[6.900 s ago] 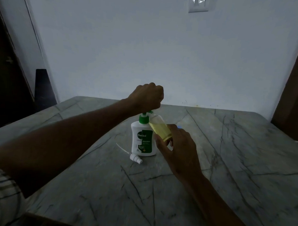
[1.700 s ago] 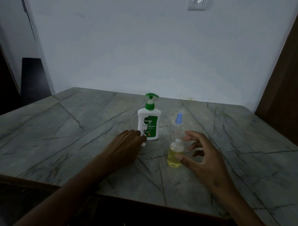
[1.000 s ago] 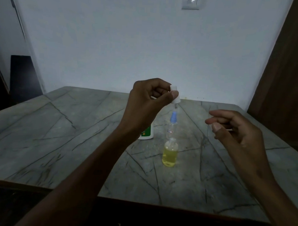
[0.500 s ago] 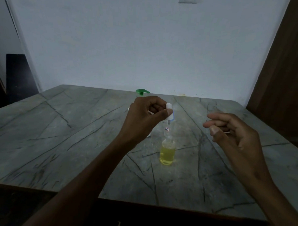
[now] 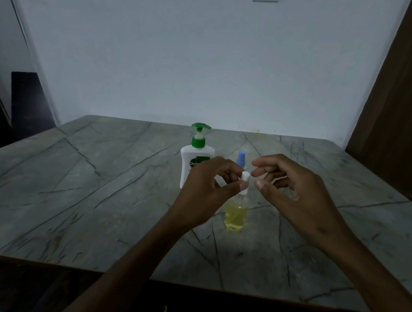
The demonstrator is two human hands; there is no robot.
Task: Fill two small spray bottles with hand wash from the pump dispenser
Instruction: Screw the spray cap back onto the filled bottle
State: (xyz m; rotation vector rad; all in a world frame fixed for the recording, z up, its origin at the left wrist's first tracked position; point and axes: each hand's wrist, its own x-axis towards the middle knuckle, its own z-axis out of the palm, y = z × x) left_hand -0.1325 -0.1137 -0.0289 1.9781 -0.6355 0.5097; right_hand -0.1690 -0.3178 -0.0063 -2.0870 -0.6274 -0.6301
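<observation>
A small clear spray bottle [image 5: 236, 215] holding yellow liquid stands upright on the marble table [image 5: 82, 198]. My left hand [image 5: 208, 191] pinches its white spray head [image 5: 245, 178] right over the bottle's neck. My right hand [image 5: 290, 189] hovers just to the right, fingers loosely curled, holding nothing. Behind stands the white pump dispenser [image 5: 195, 155] with a green pump. A second small bottle with a blue cap [image 5: 241, 157] stands to its right, mostly hidden by my hands.
A pale wall rises behind the table's far edge. A brown wooden panel [image 5: 388, 115] stands at the right and a dark chair back [image 5: 27, 103] at the left. The table's front edge runs close to me.
My left hand has lowered the white spray head from above the bottles down onto the yellow bottle's neck. My right hand has moved in closer to it.
</observation>
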